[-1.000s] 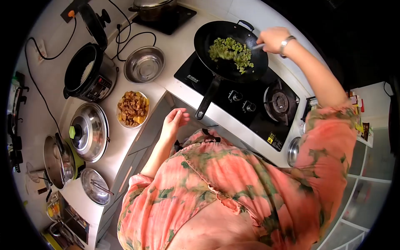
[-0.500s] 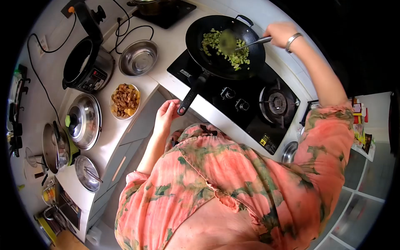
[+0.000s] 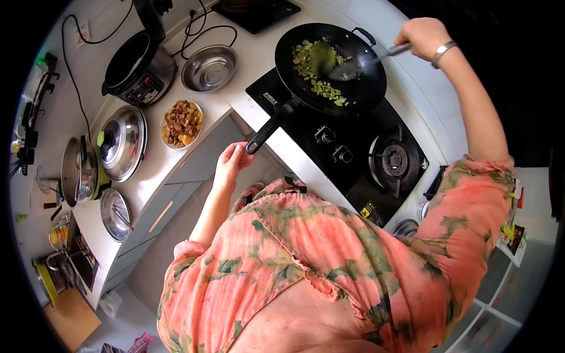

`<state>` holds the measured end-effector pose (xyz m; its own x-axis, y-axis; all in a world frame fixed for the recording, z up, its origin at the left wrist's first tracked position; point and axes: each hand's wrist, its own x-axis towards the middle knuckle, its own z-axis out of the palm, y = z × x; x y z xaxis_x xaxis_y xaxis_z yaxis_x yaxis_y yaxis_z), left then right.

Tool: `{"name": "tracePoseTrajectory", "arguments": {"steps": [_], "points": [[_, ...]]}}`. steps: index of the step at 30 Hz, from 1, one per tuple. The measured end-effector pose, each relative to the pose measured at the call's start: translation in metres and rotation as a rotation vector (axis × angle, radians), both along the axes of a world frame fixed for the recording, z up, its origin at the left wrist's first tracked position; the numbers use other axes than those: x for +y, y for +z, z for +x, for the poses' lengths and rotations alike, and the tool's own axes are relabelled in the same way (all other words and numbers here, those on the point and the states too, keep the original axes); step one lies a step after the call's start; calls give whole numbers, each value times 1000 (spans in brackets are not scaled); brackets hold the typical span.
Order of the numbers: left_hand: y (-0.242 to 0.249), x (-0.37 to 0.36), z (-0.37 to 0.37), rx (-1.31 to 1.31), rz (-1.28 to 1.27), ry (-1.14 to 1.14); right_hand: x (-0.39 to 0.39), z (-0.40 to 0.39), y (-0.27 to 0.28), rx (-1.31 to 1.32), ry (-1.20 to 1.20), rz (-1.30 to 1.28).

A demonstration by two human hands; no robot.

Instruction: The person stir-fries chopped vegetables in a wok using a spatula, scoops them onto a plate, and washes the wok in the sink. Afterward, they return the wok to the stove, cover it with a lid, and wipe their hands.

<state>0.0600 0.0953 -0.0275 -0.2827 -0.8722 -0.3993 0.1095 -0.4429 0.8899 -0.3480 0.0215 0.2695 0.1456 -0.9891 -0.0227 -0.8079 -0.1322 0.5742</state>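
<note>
A black wok (image 3: 368,88) sits over the far burner of the cooktop, with chopped green vegetables (image 3: 329,91) spread across its bottom. My left hand (image 3: 231,160) pinches the tip of the wok's long black handle (image 3: 269,128). Closed around the grey handle of a spatula (image 3: 344,72), my right hand (image 3: 422,38) is above the wok's far right rim. The spatula's blade is down among the vegetables, blurred by motion. A dark greenish round patch overlaps the vegetables in this view.
The black gas cooktop (image 3: 300,138) has a second burner (image 3: 393,157) at right. Leftward on the counter stand a metal bowl (image 3: 210,69), a plate of cooked meat pieces (image 3: 182,125), a rice cooker (image 3: 138,70), a metal lid (image 3: 122,143) and a bowl holding tongs (image 3: 115,215).
My right hand has moved up and right with the spatula, and the blade now shows inside the wok. The vegetables are spread differently. My left hand remains at the handle's end.
</note>
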Motion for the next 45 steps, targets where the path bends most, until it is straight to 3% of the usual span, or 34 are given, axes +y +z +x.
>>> {"name": "tracePoseTrajectory", "arguments": {"steps": [4, 6, 10, 14, 15, 17, 19, 21, 22, 23, 24, 26, 28, 30, 32, 33, 34, 35, 38, 41, 42, 45], "points": [[-3, 10, 3, 6, 10, 33, 17, 20, 28, -37, -104, 361], [-2, 16, 1, -4, 46, 65, 23, 29, 9, -201, 31, 348], [-3, 27, -1, -4, 73, 82, -7, 30, -45, -367, 23, 195], [-4, 41, 0, -2, 78, 117, -30, -46, -86, -642, -205, 107], [-7, 44, 2, -3, 90, 153, -19, -61, -90, -712, -277, 203], [-12, 51, 9, -46, 122, 134, 5, -116, -142, -1006, -351, 253], [-15, 56, 15, -66, 124, 135, 62, -117, -177, -1420, -738, 188], [-30, 57, 28, -80, 169, 158, 116, -109, -208, -1636, -926, 199], [-42, 58, 36, -100, 164, 169, 145, -88, -216, -1950, -864, 238], [-42, 62, 41, -134, 201, 185, 159, -57, -220, -1999, -984, 159], [-49, 64, 48, -157, 219, 193, 173, -46, -239, -2102, -944, 96], [-62, 69, 61, -131, 276, 208, 182, 7, -241, -2308, -748, 238], [-76, 75, 77, -133, 289, 258, 176, 39, -261, -2421, -725, 177], [-87, 86, 104, -126, 302, 276, 165, 70, -257, -2357, -768, 22], [-102, 102, 147, -132, 378, 469, 158, 96, -242, -2342, -871, -72], [-124, 111, 179, -116, 385, 583, 153, 75, -255, -2084, -756, -89], [-142, 121, 215, -145, 403, 700, 144, 56, -265, -1816, -398, -92], [-163, 129, 255, -140, 441, 902, 145, 55, -272, -1368, -335, -478], [-201, 154, 390, -33, 440, 1354, 155, 141, -223, -1339, -36, -775], [-190, 148, 495, -35, 339, 1538, 167, 260, -201, -1128, 120, -668], [-230, 144, 548, 87, 239, 1527, 173, 304, -206, -1165, 135, -588], [-233, 121, 616, 204, 298, 1607, 188, 418, -251, -1594, 130, -270]]}}
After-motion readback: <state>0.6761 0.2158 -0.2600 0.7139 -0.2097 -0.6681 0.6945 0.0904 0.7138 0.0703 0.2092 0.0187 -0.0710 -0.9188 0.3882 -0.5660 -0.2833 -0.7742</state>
